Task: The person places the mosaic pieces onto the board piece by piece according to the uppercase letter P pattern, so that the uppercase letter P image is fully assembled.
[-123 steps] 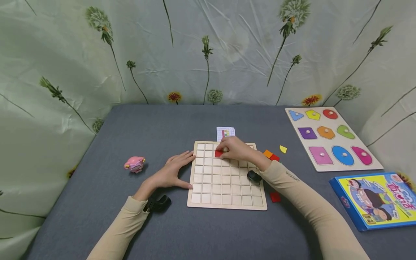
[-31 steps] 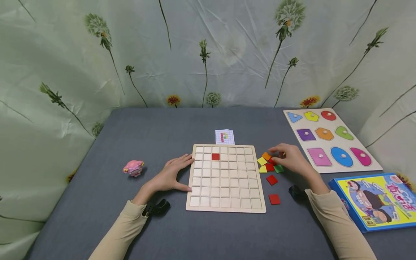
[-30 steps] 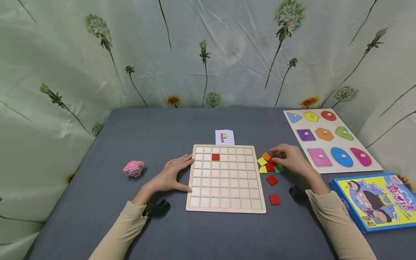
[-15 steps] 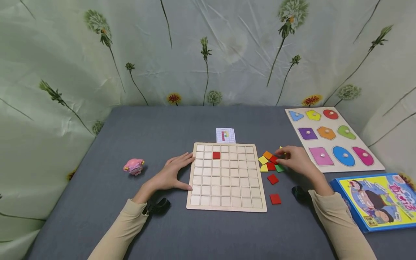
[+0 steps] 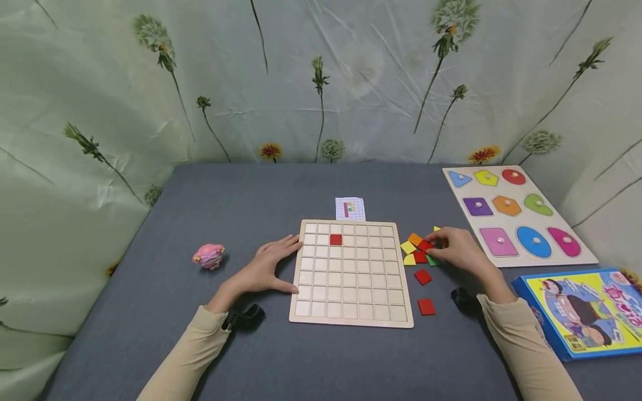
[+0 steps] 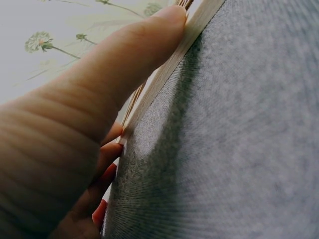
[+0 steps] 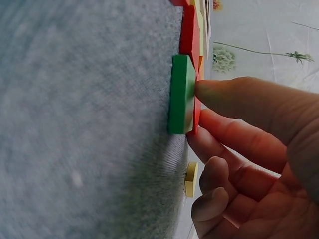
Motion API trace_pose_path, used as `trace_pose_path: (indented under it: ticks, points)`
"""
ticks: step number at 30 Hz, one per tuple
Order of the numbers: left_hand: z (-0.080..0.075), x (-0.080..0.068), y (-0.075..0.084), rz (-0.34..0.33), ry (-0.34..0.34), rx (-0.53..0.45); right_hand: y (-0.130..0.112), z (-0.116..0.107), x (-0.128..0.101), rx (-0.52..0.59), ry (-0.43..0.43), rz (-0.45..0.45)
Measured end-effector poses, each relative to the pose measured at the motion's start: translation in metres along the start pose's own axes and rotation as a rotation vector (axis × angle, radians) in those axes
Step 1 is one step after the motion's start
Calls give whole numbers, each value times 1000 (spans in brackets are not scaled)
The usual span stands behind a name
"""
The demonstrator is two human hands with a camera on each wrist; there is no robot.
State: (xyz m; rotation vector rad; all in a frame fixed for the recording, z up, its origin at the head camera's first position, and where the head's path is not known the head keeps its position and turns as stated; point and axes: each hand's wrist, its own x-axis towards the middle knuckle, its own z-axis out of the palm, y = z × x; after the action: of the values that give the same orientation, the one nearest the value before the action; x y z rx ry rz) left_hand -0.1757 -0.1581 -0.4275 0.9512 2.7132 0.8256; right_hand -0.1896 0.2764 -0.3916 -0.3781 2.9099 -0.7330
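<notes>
A wooden grid board (image 5: 356,278) lies mid-table, with one red square tile (image 5: 335,239) set in its second row. Along the board's left edge rests my left hand (image 5: 261,271), fingers and thumb spread against the rim; the left wrist view shows the thumb (image 6: 144,42) on that edge. To the right of the board, my right hand (image 5: 457,252) pinches a red tile (image 5: 425,245) in the tile pile between thumb and fingertips. A green tile (image 7: 179,97) lies just under the thumb in the right wrist view. Orange (image 5: 415,238) and yellow (image 5: 408,247) tiles lie alongside.
A pattern card (image 5: 350,209) touches the board's far edge. Two loose red tiles, one at the front (image 5: 427,307), lie right of the board. Farther right are a knobbed shape puzzle (image 5: 541,228) and a blue-edged box (image 5: 582,312). A pink toy (image 5: 208,255) sits left.
My right hand has left the red tile in the grid and moved right to the tile pile, where its fingers have closed in on another red tile. The left hand stays at the board's edge.
</notes>
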Motion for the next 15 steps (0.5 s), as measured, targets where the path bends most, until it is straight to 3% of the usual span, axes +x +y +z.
trace_pose_path:
  ticks: [15]
  points:
    - [-2, -1, 2, -4, -12, 5, -2, 1, -1, -34, -1, -15]
